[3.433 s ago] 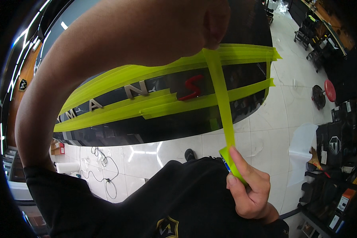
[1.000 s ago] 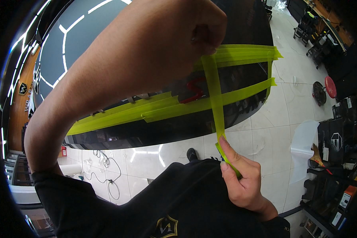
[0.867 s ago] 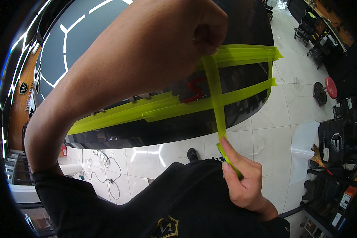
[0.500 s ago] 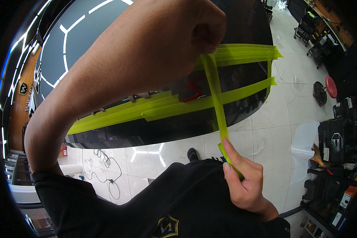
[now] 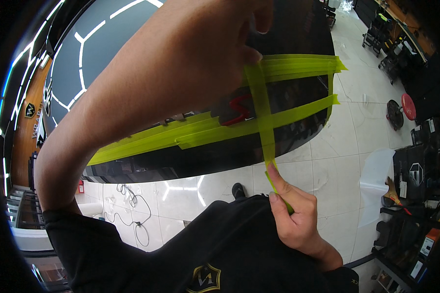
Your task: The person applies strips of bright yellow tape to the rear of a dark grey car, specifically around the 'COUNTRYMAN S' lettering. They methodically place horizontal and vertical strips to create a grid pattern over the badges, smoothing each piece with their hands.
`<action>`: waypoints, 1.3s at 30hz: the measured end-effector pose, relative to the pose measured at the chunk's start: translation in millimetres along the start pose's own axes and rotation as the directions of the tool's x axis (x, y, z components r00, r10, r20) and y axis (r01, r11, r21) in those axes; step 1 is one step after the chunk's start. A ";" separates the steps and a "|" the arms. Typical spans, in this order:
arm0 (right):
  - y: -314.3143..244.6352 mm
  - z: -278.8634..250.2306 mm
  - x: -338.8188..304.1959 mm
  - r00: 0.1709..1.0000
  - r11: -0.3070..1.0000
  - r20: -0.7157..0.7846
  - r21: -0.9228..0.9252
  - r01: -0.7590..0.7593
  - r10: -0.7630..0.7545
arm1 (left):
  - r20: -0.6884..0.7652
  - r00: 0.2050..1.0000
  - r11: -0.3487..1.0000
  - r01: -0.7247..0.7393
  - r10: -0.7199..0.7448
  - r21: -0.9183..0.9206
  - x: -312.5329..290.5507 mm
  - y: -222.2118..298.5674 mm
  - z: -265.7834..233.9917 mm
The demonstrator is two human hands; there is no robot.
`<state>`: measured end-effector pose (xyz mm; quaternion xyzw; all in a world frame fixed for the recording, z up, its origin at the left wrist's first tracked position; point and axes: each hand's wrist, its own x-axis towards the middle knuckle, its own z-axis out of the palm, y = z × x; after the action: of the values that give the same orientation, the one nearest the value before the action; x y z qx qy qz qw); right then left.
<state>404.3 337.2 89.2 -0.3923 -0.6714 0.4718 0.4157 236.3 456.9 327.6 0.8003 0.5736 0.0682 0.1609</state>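
My left hand (image 5: pixel 247 34) reaches over the glossy dark car body panel (image 5: pixel 220 158). Its thumb touches the upper end of a yellow-green masking tape strip (image 5: pixel 261 97), and a gap shows between thumb and fingers. Downward across the panel the strip runs, past a red badge (image 5: pixel 236 110), to my right hand (image 5: pixel 298 212). That hand is closed on a masking tape roll (image 5: pixel 271 181), seen nearly edge-on below the panel's edge. Other tape bands (image 5: pixel 156 141) cross the panel lengthwise, above and below the badge. My left forearm hides part of the panel.
White floor tiles (image 5: pixel 327 180) lie below the car. A black cable (image 5: pixel 138 222) coils on them at the left. At the right are a red round stool seat (image 5: pixel 408 107), a translucent sheet (image 5: pixel 376 168) and dark shelving (image 5: pixel 410 229).
My left fingers have parted from a closed curl, the thumb staying by the strip's upper end. My right hand has moved slightly left and up with the roll, bringing the strip closer to the panel.
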 end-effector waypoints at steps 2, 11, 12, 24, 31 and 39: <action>0.3 0.5 0.0 1.000 1.000 -0.002 0.009 -0.001 0.001 | 0.027 0.998 0.997 0.047 -0.049 0.056 6.2 2.9 0.8; 3.9 -5.0 -1.6 1.000 0.999 0.003 0.033 0.029 -0.029 | -0.294 0.785 0.825 -0.439 0.544 0.355 -1.5 -79.3 48.9; 3.6 -5.1 -1.8 1.000 0.999 0.002 0.034 0.030 -0.030 | -0.272 0.791 0.819 -0.442 0.548 0.365 -0.8 -80.2 46.9; 6.2 -8.4 -3.8 0.998 1.000 0.063 0.015 0.013 -0.014 | 0.107 0.801 0.604 -0.524 0.588 0.600 2.1 -21.6 22.4; 5.7 -2.7 -2.9 1.000 0.998 -0.022 0.063 0.021 -0.019 | 0.347 0.662 0.337 -0.680 0.664 0.651 23.7 -15.1 17.6; 6.4 -2.6 -2.9 0.999 0.997 -0.028 0.064 0.044 -0.042 | 0.505 0.669 0.351 -0.729 0.545 0.587 35.9 9.0 -3.3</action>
<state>408.6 336.9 83.1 -0.3703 -0.6583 0.4790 0.4472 255.3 488.6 331.1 0.9503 0.1644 -0.2078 -0.1633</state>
